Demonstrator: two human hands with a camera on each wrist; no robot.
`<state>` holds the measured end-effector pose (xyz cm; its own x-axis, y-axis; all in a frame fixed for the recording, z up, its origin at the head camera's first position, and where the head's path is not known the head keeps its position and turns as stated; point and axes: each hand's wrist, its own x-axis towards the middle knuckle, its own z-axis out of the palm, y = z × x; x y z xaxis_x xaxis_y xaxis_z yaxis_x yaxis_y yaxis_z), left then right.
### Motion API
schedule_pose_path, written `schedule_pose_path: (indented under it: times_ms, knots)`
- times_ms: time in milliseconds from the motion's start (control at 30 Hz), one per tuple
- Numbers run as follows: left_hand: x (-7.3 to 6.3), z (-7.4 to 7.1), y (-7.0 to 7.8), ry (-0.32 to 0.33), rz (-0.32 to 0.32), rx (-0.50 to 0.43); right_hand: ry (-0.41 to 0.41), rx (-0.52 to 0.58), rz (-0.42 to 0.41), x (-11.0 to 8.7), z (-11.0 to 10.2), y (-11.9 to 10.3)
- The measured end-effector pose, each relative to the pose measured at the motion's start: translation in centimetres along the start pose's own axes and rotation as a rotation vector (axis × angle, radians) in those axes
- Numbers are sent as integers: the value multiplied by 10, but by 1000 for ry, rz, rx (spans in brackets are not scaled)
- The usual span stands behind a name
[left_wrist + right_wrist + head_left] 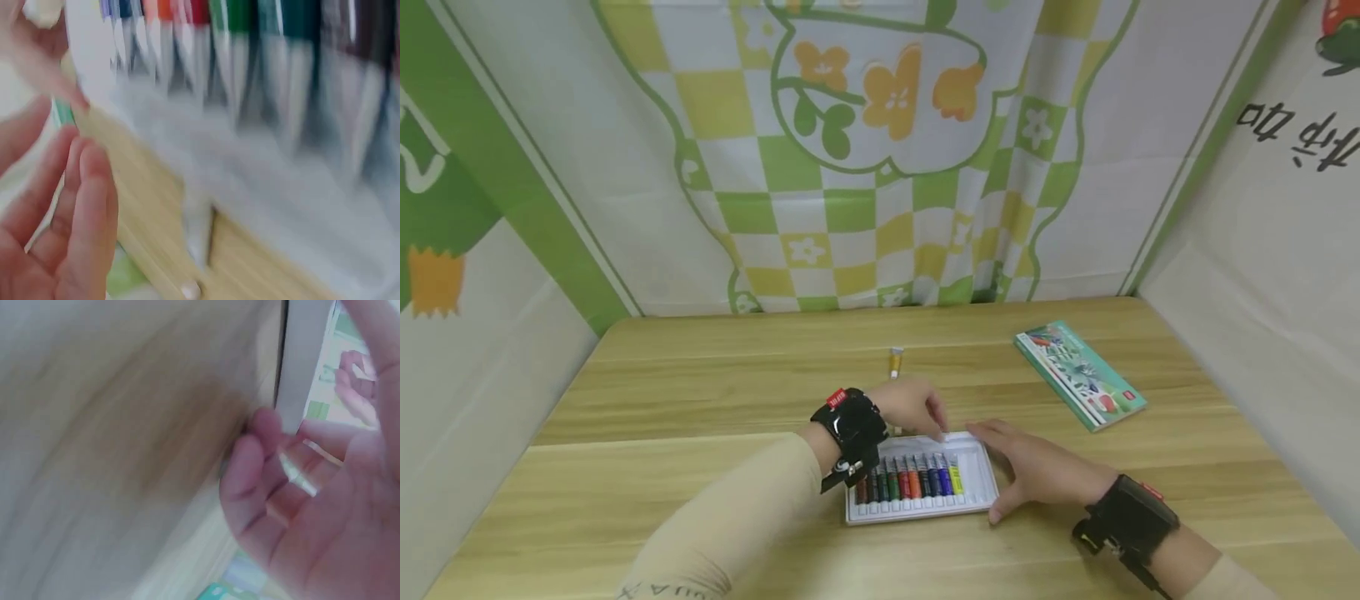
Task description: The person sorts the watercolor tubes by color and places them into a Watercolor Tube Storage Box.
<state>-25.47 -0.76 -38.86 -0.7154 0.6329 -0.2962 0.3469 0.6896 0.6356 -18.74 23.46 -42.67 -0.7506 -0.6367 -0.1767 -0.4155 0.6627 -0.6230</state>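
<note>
Two hands (1037, 471), one tray (981, 475), nine tubes (910, 479)

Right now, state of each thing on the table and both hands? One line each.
White plastic paint tray: flat on the table, uncovered, right-hand slots unfilled.
Row of coloured paint tubes: lying side by side in the tray.
Loose yellow paint tube: lying on the table beyond the tray.
Green illustrated box: flat, closed, far right.
Left hand: over the tray's far edge, fingers bent; grip unclear.
Right hand: open, resting on the tray's right end.
</note>
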Motion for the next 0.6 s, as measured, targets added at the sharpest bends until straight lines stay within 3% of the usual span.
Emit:
schedule_pose_path:
  times_ms: [167,300,433,600]
  knots:
    - [10,-27,-11,232,-125,-64,-10,18,-12,-7,-10,10]
    - [21,-42,-20,381,-212,-40,17,2,-32,-10,-13,14]
    - [32,-44,-32,447,-270,43,32,-2,-52,-10,-9,14]
    - [44,-34,-46,474,-298,76,7,24,-27,-10,1,10]
